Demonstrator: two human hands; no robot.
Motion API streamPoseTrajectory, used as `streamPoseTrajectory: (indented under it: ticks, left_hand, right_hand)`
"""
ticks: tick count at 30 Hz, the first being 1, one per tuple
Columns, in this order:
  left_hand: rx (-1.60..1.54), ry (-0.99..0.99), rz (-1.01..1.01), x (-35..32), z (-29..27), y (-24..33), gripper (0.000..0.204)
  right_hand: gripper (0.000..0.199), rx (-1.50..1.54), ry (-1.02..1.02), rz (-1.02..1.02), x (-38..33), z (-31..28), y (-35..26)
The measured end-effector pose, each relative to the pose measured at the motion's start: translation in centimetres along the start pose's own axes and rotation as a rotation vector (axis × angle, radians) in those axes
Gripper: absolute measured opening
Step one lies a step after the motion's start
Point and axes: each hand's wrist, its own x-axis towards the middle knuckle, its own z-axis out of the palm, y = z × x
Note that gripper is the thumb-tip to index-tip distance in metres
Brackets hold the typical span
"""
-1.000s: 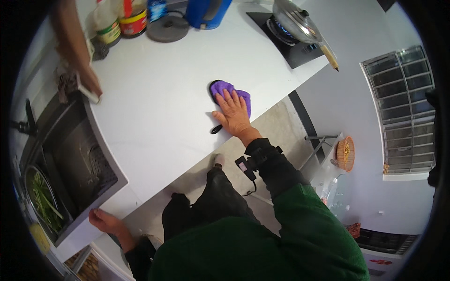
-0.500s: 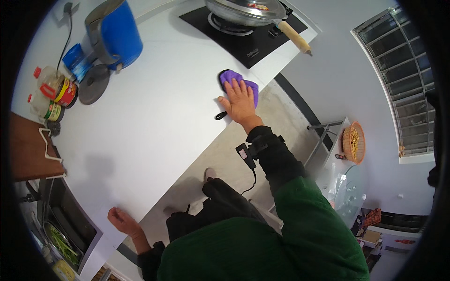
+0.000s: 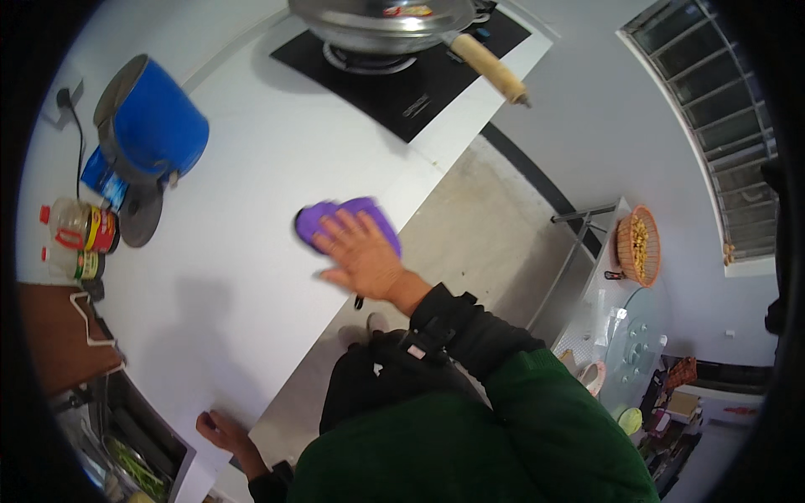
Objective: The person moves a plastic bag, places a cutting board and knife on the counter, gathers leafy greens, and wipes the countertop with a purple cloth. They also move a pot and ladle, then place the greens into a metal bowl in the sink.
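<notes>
My right hand [image 3: 365, 256] lies flat with spread fingers on a purple cleaning cloth [image 3: 375, 220], pressing it to the white countertop [image 3: 251, 243] close to the front edge. The cloth has a black border on its left, and a black loop pokes out by my wrist, over the counter edge. Most of its middle is hidden under my palm. At the lower left, my left hand [image 3: 225, 432] rests at the counter edge near the sink, its fingers loosely curled and nothing visible in them.
A lidded wok [image 3: 386, 29] with a wooden handle sits on the black gas hob [image 3: 411, 101]. Along the left stand a blue bin-like container [image 3: 159, 121], a dark round lid [image 3: 141, 214] and sauce bottles [image 3: 84, 226]. Greens lie in the sink [image 3: 147, 427]. A basket [image 3: 637, 247] stands on a side table.
My right hand and the purple cloth have slid along the counter away from the hob, toward me and to the left. My view has shifted too. The left hand stays at the edge.
</notes>
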Motion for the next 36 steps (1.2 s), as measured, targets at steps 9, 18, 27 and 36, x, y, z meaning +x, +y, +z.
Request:
streamPoseTrajectory:
  ticks: [9, 18, 27, 36]
  left_hand:
    - [-0.156, -0.373, 0.317, -3.5, 8.8, 11.7, 0.018]
    - [-0.092, -0.221, 0.149, -7.0, 21.1, 21.2, 0.023]
    - [0.124, 0.103, 0.096, -7.8, 28.0, 25.5, 0.022]
    - [0.004, 0.062, -0.053, -7.5, 27.8, 23.0, 0.025]
  right_hand:
    - [0.059, -0.229, 0.14, 0.419, -1.5, -6.0, 16.6]
    - [0.053, -0.219, 0.22, 0.482, -0.9, -13.5, 38.2]
    - [0.055, -0.262, 0.264, 0.567, 2.9, -19.2, 57.9]
    - [0.061, -0.33, 0.207, 0.737, 7.2, -24.0, 74.4]
